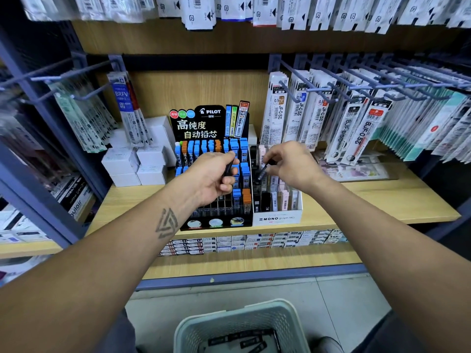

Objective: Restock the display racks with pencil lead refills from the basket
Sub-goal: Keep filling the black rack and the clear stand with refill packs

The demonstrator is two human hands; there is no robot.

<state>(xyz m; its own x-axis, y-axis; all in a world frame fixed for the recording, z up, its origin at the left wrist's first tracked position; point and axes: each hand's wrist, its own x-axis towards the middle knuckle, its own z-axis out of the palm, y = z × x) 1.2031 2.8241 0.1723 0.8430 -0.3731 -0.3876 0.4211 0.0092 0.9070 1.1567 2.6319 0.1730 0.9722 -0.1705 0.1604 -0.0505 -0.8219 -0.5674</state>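
Note:
Two display racks stand on the wooden shelf: a black Pilot rack (201,123) with blue and orange lead refill cases, and a white Mono rack (277,218) with black, white and pink cases. My left hand (214,175) grips dark lead refill cases in front of the Pilot rack. My right hand (290,165) pinches one black lead refill case (263,170), tilted, above the Mono rack. A pale green basket (201,327) sits low in front of me with several black refill cases inside.
Pegs with hanging pen refill packs (356,123) crowd the right and left (86,121) sides at hand height. White boxes (137,161) are stacked left of the Pilot rack. A lower shelf holds rows of small boxes (254,242).

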